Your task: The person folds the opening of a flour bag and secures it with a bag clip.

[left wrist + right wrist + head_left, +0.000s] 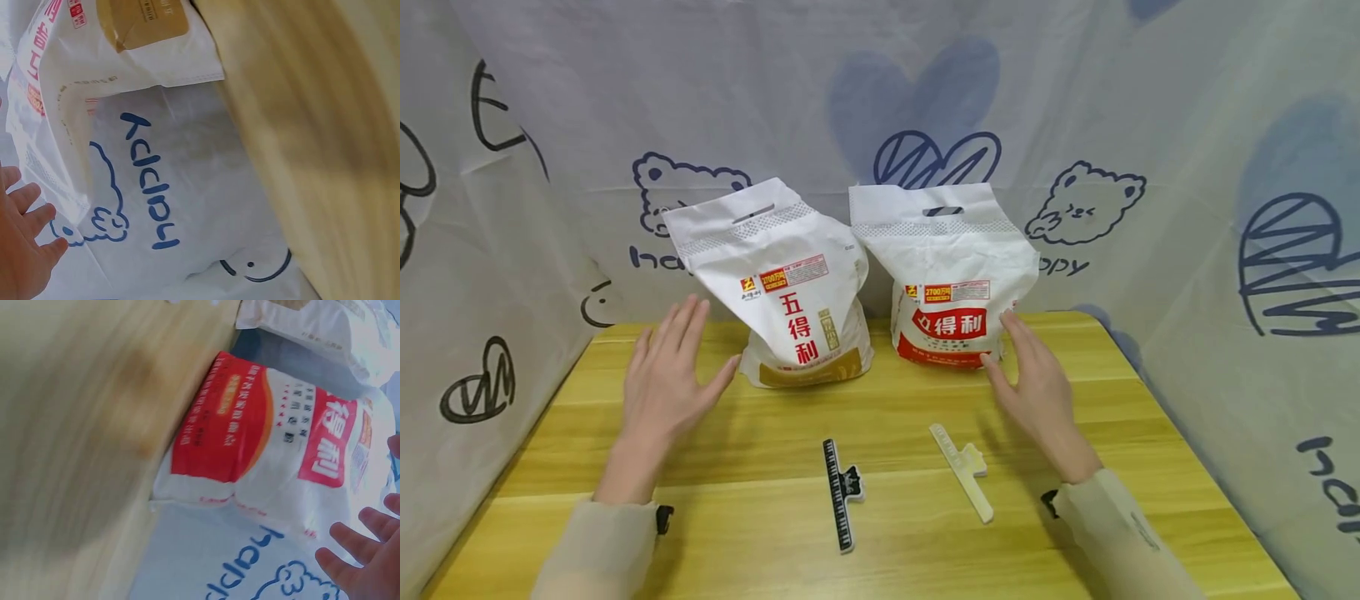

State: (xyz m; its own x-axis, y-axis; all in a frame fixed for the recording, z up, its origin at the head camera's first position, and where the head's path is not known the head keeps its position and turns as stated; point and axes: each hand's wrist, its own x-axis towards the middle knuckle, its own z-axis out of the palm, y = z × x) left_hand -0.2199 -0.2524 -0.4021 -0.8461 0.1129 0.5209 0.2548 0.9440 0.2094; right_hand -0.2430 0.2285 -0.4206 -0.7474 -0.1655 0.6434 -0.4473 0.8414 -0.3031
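A person's left hand (664,382), fingers spread, has a gold-banded bag (801,287) at its two o'clock; the right hand (1039,387), likewise spread, a red-banded bag (949,279) at eleven. An uneven shove could topple either.

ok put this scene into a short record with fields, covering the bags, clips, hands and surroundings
gold-banded bag: white, standing on the table, top leaning left
red-label bag: white, standing to the right of the other bag
left hand: fingers extended, beside the gold-banded bag, contact unclear
right hand: fingers extended, by the red-label bag's right side, contact unclear
black clip: lying in front of the bags
cream clip: lying right of the black clip
backdrop: pale cloth printed with hearts and bears
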